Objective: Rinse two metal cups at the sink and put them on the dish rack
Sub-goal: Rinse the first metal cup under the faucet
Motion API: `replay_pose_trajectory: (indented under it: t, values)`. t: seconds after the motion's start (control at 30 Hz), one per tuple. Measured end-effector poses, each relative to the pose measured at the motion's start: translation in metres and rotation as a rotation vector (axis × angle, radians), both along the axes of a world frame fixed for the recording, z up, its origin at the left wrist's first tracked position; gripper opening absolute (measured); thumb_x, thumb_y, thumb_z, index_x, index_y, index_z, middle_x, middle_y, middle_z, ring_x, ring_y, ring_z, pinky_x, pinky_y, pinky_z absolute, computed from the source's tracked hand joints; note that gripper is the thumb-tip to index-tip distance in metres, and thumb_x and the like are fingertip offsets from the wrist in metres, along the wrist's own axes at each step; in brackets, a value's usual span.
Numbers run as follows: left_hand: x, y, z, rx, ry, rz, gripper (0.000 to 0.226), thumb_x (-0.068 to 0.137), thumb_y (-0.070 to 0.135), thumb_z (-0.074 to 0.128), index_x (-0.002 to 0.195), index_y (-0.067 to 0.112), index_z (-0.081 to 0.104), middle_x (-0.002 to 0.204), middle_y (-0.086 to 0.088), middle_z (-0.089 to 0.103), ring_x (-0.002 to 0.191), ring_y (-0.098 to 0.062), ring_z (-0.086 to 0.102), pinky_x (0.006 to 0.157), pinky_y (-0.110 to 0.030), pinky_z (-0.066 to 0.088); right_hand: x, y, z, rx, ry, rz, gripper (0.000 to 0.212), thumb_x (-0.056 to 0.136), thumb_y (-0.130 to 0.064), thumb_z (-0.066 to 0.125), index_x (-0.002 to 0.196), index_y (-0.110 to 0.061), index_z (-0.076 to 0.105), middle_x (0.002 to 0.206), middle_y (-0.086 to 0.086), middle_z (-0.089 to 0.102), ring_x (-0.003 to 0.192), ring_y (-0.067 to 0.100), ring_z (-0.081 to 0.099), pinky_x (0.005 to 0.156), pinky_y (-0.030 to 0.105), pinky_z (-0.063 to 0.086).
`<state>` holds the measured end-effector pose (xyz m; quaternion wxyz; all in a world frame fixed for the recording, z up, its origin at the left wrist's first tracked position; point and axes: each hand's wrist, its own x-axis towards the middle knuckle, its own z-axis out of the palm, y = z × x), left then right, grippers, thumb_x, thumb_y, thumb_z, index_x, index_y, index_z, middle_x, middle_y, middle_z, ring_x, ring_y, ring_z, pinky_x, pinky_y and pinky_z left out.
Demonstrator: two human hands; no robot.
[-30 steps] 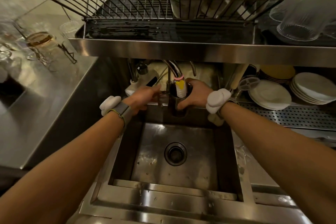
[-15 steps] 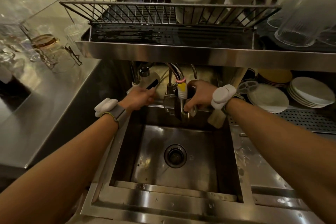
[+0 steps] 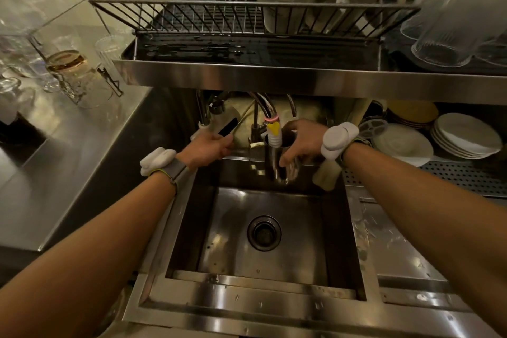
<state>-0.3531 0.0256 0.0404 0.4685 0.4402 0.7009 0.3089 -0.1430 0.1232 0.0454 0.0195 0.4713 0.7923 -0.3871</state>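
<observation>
Metal cup (image 3: 273, 163), shiny, seemingly upright

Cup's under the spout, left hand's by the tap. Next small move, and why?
Likely work the tap with the left hand to run water. The right hand holds the metal cup upright, its mouth at the faucet nozzle, above the sink, and no stream shows clearly. Whether the left hand already grips a lever is unclear.
</observation>
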Motion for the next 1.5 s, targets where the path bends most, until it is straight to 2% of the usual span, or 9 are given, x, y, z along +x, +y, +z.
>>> replay_pose_trajectory:
  t: [0.2,0.33,0.47,0.6,0.93,1.03,1.17,1.33,1.5]
  values:
    - [-0.002,-0.001,-0.007,-0.042,0.133,-0.045,0.027,0.099,0.033,0.041,0.101,0.014,0.059,0.084,-0.001,0.058,0.07,-0.007,0.052,0.053,-0.015,0.039,-0.006,-0.009,-0.003,0.016,0.076,-0.003,0.07,0.06,-0.024,0.088,0.122,-0.016,0.057,0.113,0.002,0.063,0.097,0.022,0.065,0.075,0.036,0.06]
    - [-0.002,-0.001,-0.007,-0.033,0.115,-0.045,0.03,0.099,0.035,0.042,0.104,0.013,0.061,0.08,0.0,0.057,0.068,-0.008,0.05,0.039,-0.007,0.036,-0.003,-0.006,0.003,0.142,-0.035,-0.017,0.069,0.06,-0.028,0.087,0.121,-0.014,0.058,0.114,0.003,0.063,0.1,0.023,0.063,0.083,0.038,0.057]
    - [-0.006,0.0,-0.008,-0.041,0.135,-0.047,0.031,0.099,0.037,0.041,0.105,0.015,0.062,0.081,0.0,0.059,0.069,-0.008,0.051,0.044,-0.011,0.036,-0.009,-0.011,-0.004,0.013,0.06,-0.021,0.071,0.059,-0.023,0.089,0.122,-0.017,0.057,0.112,0.004,0.065,0.088,0.019,0.066,0.069,0.034,0.06]
    - [-0.007,0.0,-0.009,-0.036,0.097,-0.027,0.031,0.099,0.036,0.041,0.105,0.013,0.061,0.074,0.001,0.055,0.063,-0.007,0.048,0.034,-0.006,0.032,-0.005,-0.01,0.0,0.138,-0.058,-0.022,0.07,0.063,-0.025,0.087,0.124,-0.011,0.056,0.117,0.006,0.063,0.097,0.022,0.062,0.083,0.034,0.055]
    - [-0.007,0.002,-0.011,-0.06,0.133,-0.054,0.033,0.099,0.036,0.04,0.106,0.013,0.061,0.078,0.0,0.055,0.065,-0.008,0.048,0.034,-0.005,0.032,-0.006,-0.014,-0.012,0.082,0.048,-0.065,0.072,0.058,-0.025,0.089,0.123,-0.014,0.057,0.115,0.005,0.065,0.095,0.022,0.065,0.078,0.037,0.059]
    - [-0.007,0.003,-0.012,-0.074,0.16,-0.077,0.033,0.099,0.039,0.039,0.104,0.015,0.062,0.077,0.002,0.057,0.066,-0.007,0.05,0.042,-0.012,0.034,-0.004,-0.012,-0.008,-0.016,0.013,-0.017,0.071,0.06,-0.023,0.088,0.123,-0.015,0.057,0.111,0.004,0.066,0.087,0.018,0.066,0.069,0.033,0.059]
    - [-0.004,0.005,-0.012,-0.064,0.168,-0.102,0.036,0.098,0.041,0.039,0.11,0.014,0.061,0.083,0.0,0.059,0.074,-0.009,0.053,0.052,-0.019,0.033,-0.004,-0.012,-0.005,0.144,-0.011,-0.038,0.073,0.06,-0.027,0.088,0.124,-0.012,0.057,0.118,0.004,0.064,0.103,0.023,0.062,0.085,0.035,0.055]
    - [0.013,0.007,-0.012,-0.075,0.141,-0.213,0.039,0.097,0.045,0.041,0.122,0.019,0.057,0.108,-0.001,0.061,0.104,-0.016,0.056,0.069,-0.024,0.041,-0.007,-0.018,-0.013,0.023,0.071,-0.035,0.072,0.057,-0.021,0.09,0.121,-0.016,0.058,0.113,0.004,0.065,0.092,0.022,0.066,0.07,0.038,0.061]
    - [0.029,0.009,-0.022,-0.025,0.121,-0.25,0.023,0.098,0.02,0.045,0.099,0.004,0.062,0.09,-0.011,0.059,0.081,-0.015,0.053,0.068,-0.022,0.041,0.002,-0.02,-0.022,0.014,0.094,-0.064,0.08,0.057,-0.02,0.09,0.128,-0.016,0.052,0.111,-0.001,0.059,0.093,0.018,0.06,0.067,0.028,0.058]
